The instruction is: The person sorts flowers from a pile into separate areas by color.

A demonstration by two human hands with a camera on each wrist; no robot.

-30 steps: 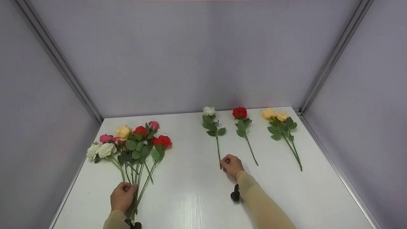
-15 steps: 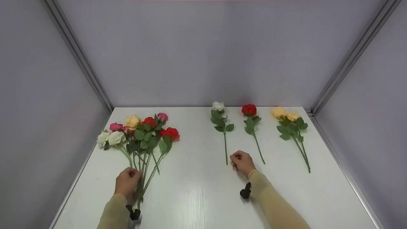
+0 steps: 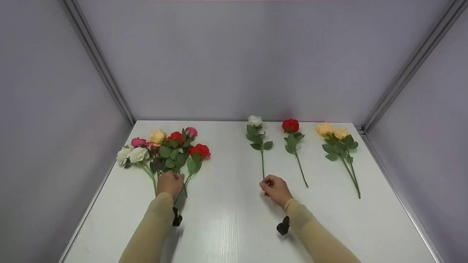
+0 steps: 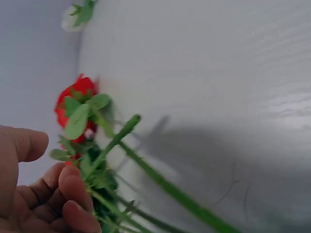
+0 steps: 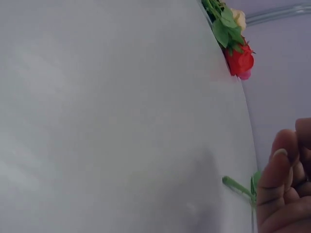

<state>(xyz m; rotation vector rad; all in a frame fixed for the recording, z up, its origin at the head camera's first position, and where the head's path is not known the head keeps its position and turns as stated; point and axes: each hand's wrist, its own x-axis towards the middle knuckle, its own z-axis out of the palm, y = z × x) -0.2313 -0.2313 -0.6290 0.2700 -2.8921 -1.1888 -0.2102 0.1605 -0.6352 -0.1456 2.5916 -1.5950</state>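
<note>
A spread bunch of roses (image 3: 172, 152) in white, pink, yellow and red lies at the left of the white table. My left hand (image 3: 170, 183) is over its stems, just below the leaves. In the left wrist view the thumb stands apart from the loosely bent fingers (image 4: 74, 189), which are right beside the green stems (image 4: 165, 184). My right hand (image 3: 276, 189) is at the lower end of a single white rose (image 3: 255, 121), fingers loosely curled. The right wrist view shows that stem's end (image 5: 235, 184) sticking out past the fingertips, not between them.
Right of the white rose lies a single red rose (image 3: 290, 125), then two yellow roses (image 3: 325, 129) with crossing stems. Grey panels (image 3: 234, 65) wall the table (image 3: 226, 219) at the back and both sides.
My left hand has moved up along the stems, away from their lower ends toward the leaves. The right hand has shifted slightly left, back over the white rose's stem end. The head view has shifted.
</note>
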